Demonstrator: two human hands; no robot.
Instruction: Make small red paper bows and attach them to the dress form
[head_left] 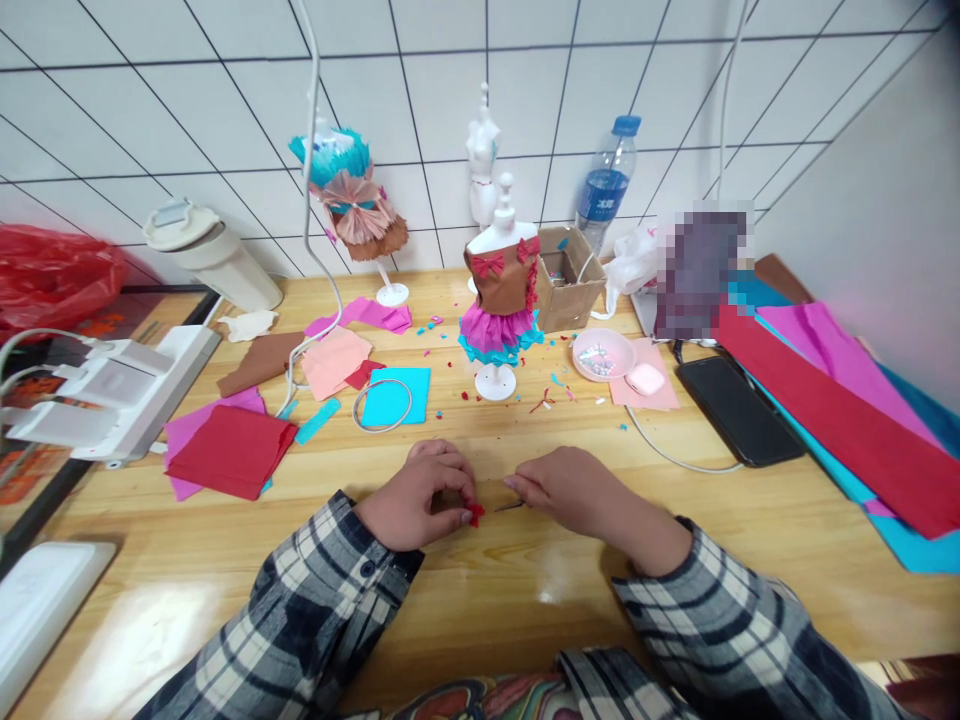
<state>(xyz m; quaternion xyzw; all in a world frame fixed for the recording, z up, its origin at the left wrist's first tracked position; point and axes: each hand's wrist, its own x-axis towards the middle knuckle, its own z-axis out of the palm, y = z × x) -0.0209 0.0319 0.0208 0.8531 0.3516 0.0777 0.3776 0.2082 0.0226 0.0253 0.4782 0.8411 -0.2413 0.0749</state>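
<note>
My left hand (420,495) is closed over the wooden table, pinching a small red piece of crepe paper (475,515) between thumb and fingers. Facing it from the right, my right hand (574,490) is closed on a thin pointed metal tool (509,507). The tool's tip points at the red piece, a small gap apart; its handle is hidden in my fist. Just beyond my hands stands a small white mannequin (504,215) in a brown top (501,280) with red bows and a magenta skirt (495,328) edged in blue.
Left lie a red paper stack (232,450), a blue sheet (409,395) and a metal ring (382,427). Behind are a second dressed mannequin (360,210), a bare one (482,150), a cardboard box (562,300) and a bottle (606,185). Right are a pink bowl (581,372) and a phone (739,410).
</note>
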